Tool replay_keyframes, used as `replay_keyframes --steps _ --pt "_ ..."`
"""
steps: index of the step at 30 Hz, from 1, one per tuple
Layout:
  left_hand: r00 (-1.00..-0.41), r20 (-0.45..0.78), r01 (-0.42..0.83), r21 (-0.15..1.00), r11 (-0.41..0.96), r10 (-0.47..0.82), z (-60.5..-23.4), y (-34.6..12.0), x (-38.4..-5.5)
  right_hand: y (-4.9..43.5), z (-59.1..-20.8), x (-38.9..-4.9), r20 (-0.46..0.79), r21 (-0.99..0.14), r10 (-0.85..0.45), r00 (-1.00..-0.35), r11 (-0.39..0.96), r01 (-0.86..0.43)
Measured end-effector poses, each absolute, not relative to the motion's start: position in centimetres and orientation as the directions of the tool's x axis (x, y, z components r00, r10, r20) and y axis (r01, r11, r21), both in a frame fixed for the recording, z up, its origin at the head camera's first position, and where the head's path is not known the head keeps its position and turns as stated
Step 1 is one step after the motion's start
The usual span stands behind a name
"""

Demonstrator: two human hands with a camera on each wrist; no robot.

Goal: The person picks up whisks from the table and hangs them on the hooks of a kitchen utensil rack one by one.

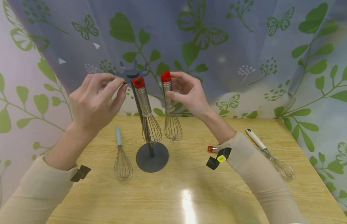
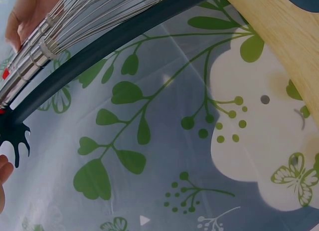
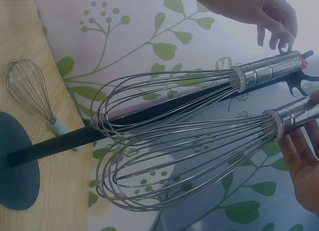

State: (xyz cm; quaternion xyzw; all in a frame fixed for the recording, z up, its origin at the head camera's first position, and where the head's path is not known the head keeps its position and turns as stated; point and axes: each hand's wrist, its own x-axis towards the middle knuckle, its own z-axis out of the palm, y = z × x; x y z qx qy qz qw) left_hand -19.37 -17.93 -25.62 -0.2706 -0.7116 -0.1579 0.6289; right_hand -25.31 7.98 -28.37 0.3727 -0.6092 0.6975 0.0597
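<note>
A black stand (image 1: 152, 165) with a round base and a ring of hooks at its top stands on the table. One steel whisk (image 1: 144, 101) with a red handle end hangs from it, wires down. My left hand (image 1: 96, 99) pinches a hook at the stand's top, left of that whisk. My right hand (image 1: 190, 93) grips a second steel whisk (image 1: 168, 93) by its handle, red end up, just right of the stand. In the right wrist view, the held whisk (image 3: 294, 115) is beside the hanging whisk (image 3: 269, 71). Its red end is out of frame there.
A whisk with a light blue handle (image 1: 118, 137) lies left of the base. On the right lies a cream-handled whisk (image 1: 256, 138), partly behind my sleeve. Near my right wrist a red-ended steel handle (image 1: 212, 149) shows, mostly hidden. A leaf-patterned curtain (image 1: 246, 46) rises behind the table.
</note>
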Motion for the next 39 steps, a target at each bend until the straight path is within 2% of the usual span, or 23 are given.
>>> replay_keyframes --steps 23,39 --pt "-0.061 0.982 0.583 -0.110 0.805 0.178 -25.6 -17.9 -19.3 7.2 -26.0 -25.3 0.575 -0.814 -0.441 -0.689 -0.230 -0.533" --pt "-0.065 0.980 0.590 -0.114 0.799 0.188 -25.7 -18.1 -19.5 6.8 -25.4 -25.5 0.526 -0.845 -0.495 -0.692 -0.208 -0.493"
